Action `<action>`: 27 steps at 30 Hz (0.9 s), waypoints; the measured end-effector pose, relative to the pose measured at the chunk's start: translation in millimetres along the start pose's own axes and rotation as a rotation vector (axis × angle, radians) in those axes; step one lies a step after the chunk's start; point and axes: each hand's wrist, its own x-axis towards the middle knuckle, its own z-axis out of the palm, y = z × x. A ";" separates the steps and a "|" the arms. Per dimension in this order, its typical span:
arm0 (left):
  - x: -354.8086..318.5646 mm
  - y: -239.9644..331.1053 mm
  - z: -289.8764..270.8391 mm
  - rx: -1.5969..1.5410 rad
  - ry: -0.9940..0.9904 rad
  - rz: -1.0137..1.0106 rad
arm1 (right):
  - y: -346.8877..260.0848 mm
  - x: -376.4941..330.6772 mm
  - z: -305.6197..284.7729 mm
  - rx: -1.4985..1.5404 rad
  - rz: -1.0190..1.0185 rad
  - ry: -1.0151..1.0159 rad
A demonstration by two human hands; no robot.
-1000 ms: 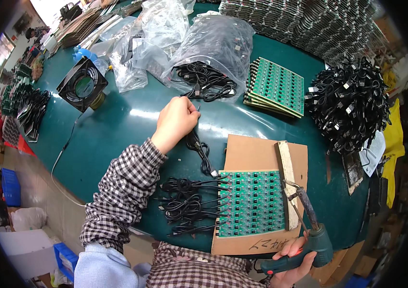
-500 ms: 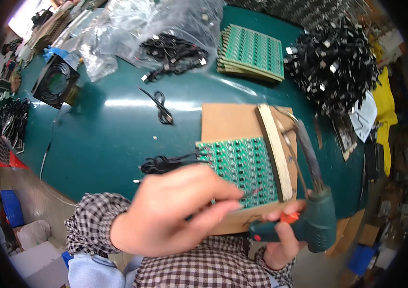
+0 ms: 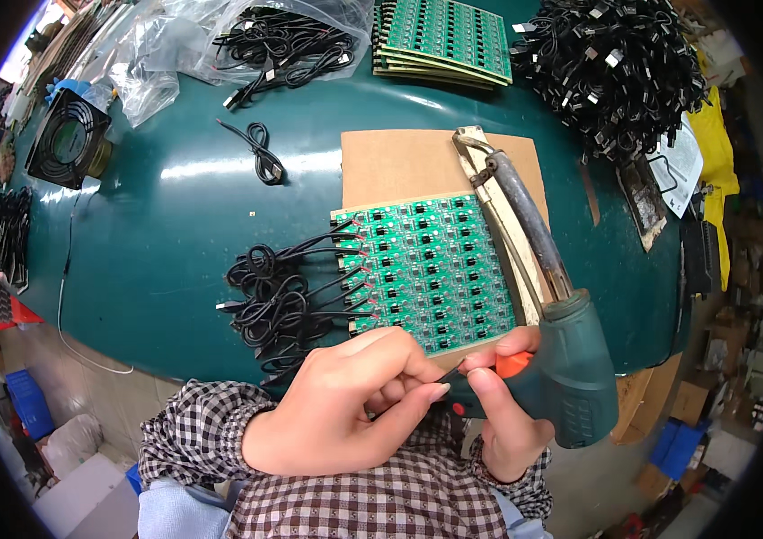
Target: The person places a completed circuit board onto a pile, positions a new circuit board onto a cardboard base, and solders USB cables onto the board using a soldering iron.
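My right hand [image 3: 511, 422] is wrapped round a dark green soldering gun [image 3: 579, 377] with an orange trigger. Its long metal barrel reaches away over a wooden strip [image 3: 492, 211]. Between my left hand's [image 3: 345, 409] thumb and forefinger is the end of a thin black cable [image 3: 453, 371]. My right thumb and forefinger meet at that wire end, in front of the gun's handle. Just beyond lies a panel of green circuit boards [image 3: 426, 269], on brown cardboard [image 3: 399, 162]. Several black USB cables [image 3: 264, 296] run to red wires along its left edge.
At the back are a stack of green board panels [image 3: 444, 40], a heap of black cables [image 3: 615, 72] and a plastic bag [image 3: 152, 81] beside more cables. A single coiled cable [image 3: 264, 162] lies on the green table [image 3: 157, 269]. A black fan [image 3: 67, 139] stands left.
My left hand has come to meet my right fingers at the cable end. The table contents sit higher in view, and the cables left of the panel are now less covered.
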 end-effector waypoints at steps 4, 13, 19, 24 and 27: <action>2.2 0.5 2.7 0.046 0.011 0.058 | -2.2 2.8 1.9 0.031 0.026 0.040; -0.9 -5.5 14.7 0.185 0.200 0.257 | 5.7 5.7 -1.0 0.111 0.031 0.022; 0.6 -17.5 27.1 0.108 0.297 0.300 | 9.5 6.1 7.9 0.135 -0.049 0.074; 1.7 -16.5 26.2 0.092 0.272 0.296 | 5.9 6.0 6.7 0.118 0.007 0.083; 1.7 -17.1 25.4 0.113 0.268 0.293 | 4.9 5.8 7.5 0.128 0.030 0.078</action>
